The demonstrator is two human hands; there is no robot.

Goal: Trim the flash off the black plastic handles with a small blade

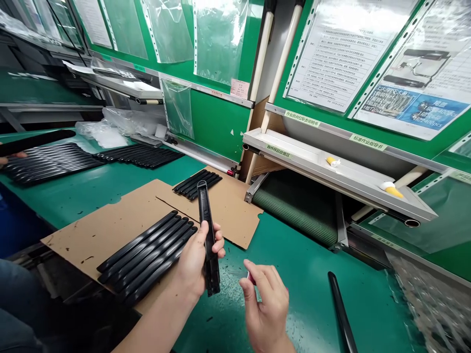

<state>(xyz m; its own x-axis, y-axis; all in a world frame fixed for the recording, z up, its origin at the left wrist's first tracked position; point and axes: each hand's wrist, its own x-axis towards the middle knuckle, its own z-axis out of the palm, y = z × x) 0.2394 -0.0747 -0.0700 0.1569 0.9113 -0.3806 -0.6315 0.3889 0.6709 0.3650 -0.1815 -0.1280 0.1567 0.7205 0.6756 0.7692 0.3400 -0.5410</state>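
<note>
My left hand [196,262] is shut around a long black plastic bar [208,230], which it holds nearly upright above a brown cardboard sheet [110,230]. My right hand [265,306] is over the green bench mat, pinching a small red item [250,278] between thumb and finger. Several black bars [147,257] lie side by side on the cardboard, and a smaller group of bars [196,184] lies further back on it. A single black bar [342,314] rests on the mat to the right of my right hand.
Rows of black bars [47,164] lie at the far left, where a co-worker's hand [11,157] holds another bar. Plastic bags [110,130] sit behind them. A green belt conveyor [294,208] runs under a metal shelf [331,171] at the right. Posted instruction sheets [342,49] cover the green wall.
</note>
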